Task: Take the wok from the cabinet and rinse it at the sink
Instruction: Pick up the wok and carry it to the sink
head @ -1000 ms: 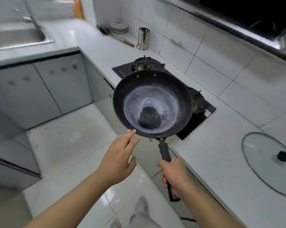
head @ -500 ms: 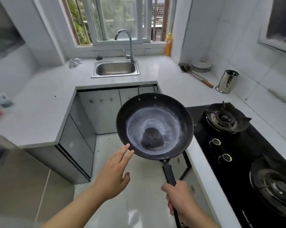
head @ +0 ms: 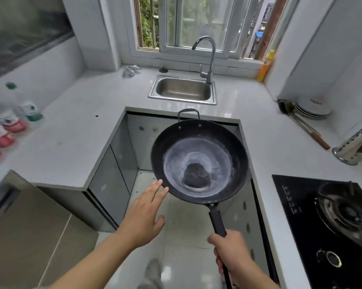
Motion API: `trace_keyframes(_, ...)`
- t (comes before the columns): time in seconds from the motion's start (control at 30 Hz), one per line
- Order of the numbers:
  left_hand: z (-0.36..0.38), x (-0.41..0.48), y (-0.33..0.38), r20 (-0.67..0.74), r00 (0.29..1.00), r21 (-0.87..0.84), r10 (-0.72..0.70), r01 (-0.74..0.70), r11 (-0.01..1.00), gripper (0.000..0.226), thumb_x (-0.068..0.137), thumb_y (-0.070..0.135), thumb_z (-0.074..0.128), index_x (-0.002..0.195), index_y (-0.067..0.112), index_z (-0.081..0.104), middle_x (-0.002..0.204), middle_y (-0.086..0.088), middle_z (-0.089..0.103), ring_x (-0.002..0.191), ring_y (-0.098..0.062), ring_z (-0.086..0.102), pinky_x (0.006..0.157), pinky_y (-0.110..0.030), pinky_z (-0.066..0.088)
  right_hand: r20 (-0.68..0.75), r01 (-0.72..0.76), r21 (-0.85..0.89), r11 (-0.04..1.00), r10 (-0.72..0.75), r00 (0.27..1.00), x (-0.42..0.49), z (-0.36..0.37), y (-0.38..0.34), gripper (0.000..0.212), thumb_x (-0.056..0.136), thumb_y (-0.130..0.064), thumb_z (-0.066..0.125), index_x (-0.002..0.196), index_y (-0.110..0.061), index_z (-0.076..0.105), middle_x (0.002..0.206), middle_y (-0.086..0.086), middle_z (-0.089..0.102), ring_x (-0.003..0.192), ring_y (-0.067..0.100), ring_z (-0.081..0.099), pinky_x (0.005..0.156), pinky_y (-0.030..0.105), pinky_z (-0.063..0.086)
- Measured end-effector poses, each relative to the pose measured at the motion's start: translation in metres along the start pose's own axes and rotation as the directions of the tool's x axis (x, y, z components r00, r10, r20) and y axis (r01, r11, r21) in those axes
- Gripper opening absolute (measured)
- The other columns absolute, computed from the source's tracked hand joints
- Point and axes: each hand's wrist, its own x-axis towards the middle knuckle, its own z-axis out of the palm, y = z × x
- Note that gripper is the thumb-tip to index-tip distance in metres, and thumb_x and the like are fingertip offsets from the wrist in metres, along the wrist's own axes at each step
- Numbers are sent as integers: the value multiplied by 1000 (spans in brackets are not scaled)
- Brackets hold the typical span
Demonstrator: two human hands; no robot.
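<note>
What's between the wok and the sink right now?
In the head view, only bare white countertop lies between the wok and the sink. The wok's small loop handle overlaps the counter's front edge; nothing stands on that stretch.

you have one view only, from the camera on your head, so no second view shares any of it. it looks forward and steeply down from standing height. your two forearms enter from the near edge and the floor lies straight below. the lens faces the far window [head: 198,24], with the sink [head: 182,101] and tap [head: 207,57] under it near the centre. the wide angle bends the counter [head: 75,130] round on the left and takes in the stove [head: 330,222] at near right.
</note>
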Motion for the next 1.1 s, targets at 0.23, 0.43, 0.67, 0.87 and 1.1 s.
trace_keyframes(0.23, -32, 103, -60, -51, 999, -81, 7, -11, 997, 61, 86, 29, 62, 146, 27, 47, 160, 0, 35, 147, -21, 36, 116, -43, 41, -50, -20, -78, 997, 17, 999, 63, 25, -87, 26, 80, -6, 68, 65, -8, 47, 47, 10, 46, 35, 21, 42, 44, 28, 35)
trace_keyframes(0.43, -51, 173, -87, -135, 990, -260, -34, -2, 965, 43, 91, 25, 67, 133, 24, 59, 149, 9, 41, 137, -5, 42, 113, -26, 38, -80, 1, -98, 995, -9, 997, 119, 30, -139, 25, 77, -11, 70, 62, -9, 49, 47, 10, 50, 36, 23, 47, 45, 31, 38)
trace_keyframes(0.67, -67, 288, -102, -105, 787, -717, -608, 364, 595, 38, 98, 23, 67, 133, 22, 54, 127, 10, 56, 109, -7, 61, 84, -21, 53, -57, 9, -176, 984, -20, 998, 215, 20, -190, 24, 56, -35, 65, 40, -22, 53, 48, 3, 55, 47, 24, 51, 53, 32, 43)
trace_keyframes(0.87, -78, 370, -108, -3, 678, -799, -735, 440, 409, 33, 97, 20, 68, 128, 22, 58, 120, 4, 68, 99, -14, 72, 94, -40, 60, 7, 83, -244, 966, -84, 996, 282, 3, -240, 23, 53, -38, 62, 44, -19, 54, 50, 3, 61, 51, 26, 59, 54, 31, 46)
trace_keyframes(1.1, -88, 441, -117, 19, 606, -887, -795, 377, 266, 35, 95, 4, 68, 125, 17, 56, 121, 3, 64, 98, -11, 68, 79, -29, 59, 11, 135, -321, 937, -138, 990, 340, -12, -297, 22, 65, -30, 65, 54, -17, 51, 48, -1, 58, 49, 21, 57, 50, 27, 43)
